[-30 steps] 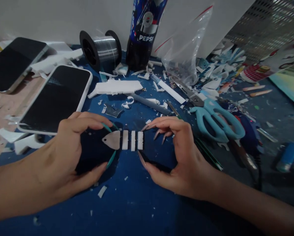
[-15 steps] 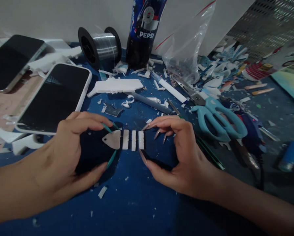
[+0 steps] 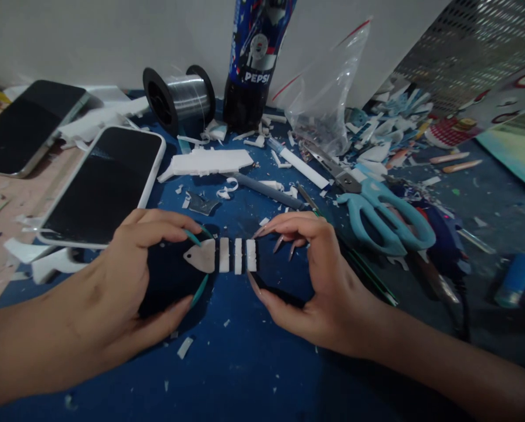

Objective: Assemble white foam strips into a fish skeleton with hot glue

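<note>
Several small white pieces lie in a row on the blue work surface point(image 3: 227, 369). The leftmost is a rounded, pointed piece point(image 3: 202, 257) with a small hole, like a fish head. My left hand point(image 3: 117, 278) pinches it between long green nails at its top and bottom edges. Two narrow strips, a wider one point(image 3: 224, 255) and a thinner one point(image 3: 238, 256), stand upright in the row with small gaps between. At the right end, my right hand point(image 3: 330, 281) has its thumb and index nails closed on the ends of a white strip point(image 3: 251, 255); its other fingers curl behind.
Phones point(image 3: 104, 181) lie at the left. Behind are a wire spool point(image 3: 187, 97), a Pepsi bottle point(image 3: 249, 82) and a zip bag point(image 3: 324, 99). Blue-handled scissors point(image 3: 389, 217) and a blue lighter point(image 3: 515, 280) lie right, among white scraps point(image 3: 214, 161).
The view has shifted slightly, so the background things sit a little lower. Both hands keep their pinch, and the row of pieces looks unchanged.
</note>
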`<state>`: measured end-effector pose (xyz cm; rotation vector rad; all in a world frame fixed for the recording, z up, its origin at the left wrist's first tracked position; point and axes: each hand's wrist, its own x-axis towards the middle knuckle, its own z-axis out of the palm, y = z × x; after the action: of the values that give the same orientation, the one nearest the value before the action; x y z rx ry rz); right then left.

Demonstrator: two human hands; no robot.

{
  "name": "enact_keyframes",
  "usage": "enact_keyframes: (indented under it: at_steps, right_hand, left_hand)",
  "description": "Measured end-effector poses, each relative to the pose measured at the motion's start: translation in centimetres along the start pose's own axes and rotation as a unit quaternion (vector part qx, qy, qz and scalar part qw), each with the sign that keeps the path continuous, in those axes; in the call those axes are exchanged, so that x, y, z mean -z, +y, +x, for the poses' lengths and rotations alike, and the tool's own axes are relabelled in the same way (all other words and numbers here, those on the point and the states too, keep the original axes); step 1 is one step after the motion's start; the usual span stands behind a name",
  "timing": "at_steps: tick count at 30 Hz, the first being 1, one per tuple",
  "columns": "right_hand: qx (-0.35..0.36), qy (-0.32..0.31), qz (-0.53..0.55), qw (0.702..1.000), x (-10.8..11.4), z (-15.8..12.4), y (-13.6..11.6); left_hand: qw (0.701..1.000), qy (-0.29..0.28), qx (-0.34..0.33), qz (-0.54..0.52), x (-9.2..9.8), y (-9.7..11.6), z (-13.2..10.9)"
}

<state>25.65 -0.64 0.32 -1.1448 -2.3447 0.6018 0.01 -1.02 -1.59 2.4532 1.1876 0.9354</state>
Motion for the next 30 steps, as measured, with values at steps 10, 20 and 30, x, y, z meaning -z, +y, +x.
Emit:
enact_keyframes:
  at_steps: [10, 20, 30]
  right_hand:
    - [0.037, 0.174, 0.066, 0.982, 0.4, -0.4, -0.2]
    - [-0.095, 0.043, -0.169, 0.980, 6.5, 1.0, 0.0]
    - [-0.111, -0.019, -0.163, 0.980, 5.0, 1.4, 1.9]
  left_hand:
    - [0.996, -0.061, -0.063, 0.032, 0.8, -0.5, -0.1]
    - [0.991, -0.023, -0.117, 0.052, 0.8, -0.6, -0.5]
    - [0.990, -0.017, -0.126, 0.061, 0.9, 0.0, -0.3]
